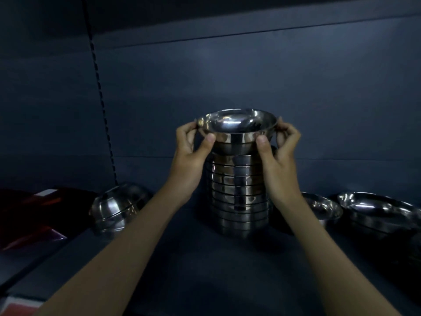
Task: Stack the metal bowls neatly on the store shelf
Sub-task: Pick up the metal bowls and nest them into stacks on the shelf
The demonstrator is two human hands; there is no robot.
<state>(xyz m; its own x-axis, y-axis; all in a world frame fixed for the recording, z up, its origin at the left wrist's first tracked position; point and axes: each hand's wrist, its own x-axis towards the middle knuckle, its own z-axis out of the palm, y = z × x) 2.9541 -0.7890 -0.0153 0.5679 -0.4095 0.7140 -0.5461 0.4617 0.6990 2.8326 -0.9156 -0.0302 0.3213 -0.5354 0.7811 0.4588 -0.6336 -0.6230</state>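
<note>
Head view.

- My left hand (191, 142) and right hand (282, 144) both grip the top bowl (237, 126), one at each side. The thumbs press on the near wall and the fingers curl over the rim.
- The top bowl is upright, mouth up, directly above the stack (239, 195) of nested metal bowls. The stack stands mid-shelf (205, 281). The bowl's base meets the stack's top, but I cannot tell whether it is fully seated or a touch above.
- The stack looks straight, with many rims in even bands.

Progress (judgement): well along, not finished.
- Done: one tall column is built.
- In hand: settling this bowl and letting go.
- Left: a small group of tipped bowls (116, 206) lies on its side, left of the stack.
- Left: a single bowl (323, 207) sits upright just right of the stack, partly behind my right forearm.
- Wider bowls (378, 210) are nested further right. They look like a different size, so probably their own pile.

Writing and brands:
- None legible. The light is dim.
- The bowls show only reflections.
- The dark red packages (34, 213) at far left show no readable print.
- The back panel (250, 76) is plain.
</note>
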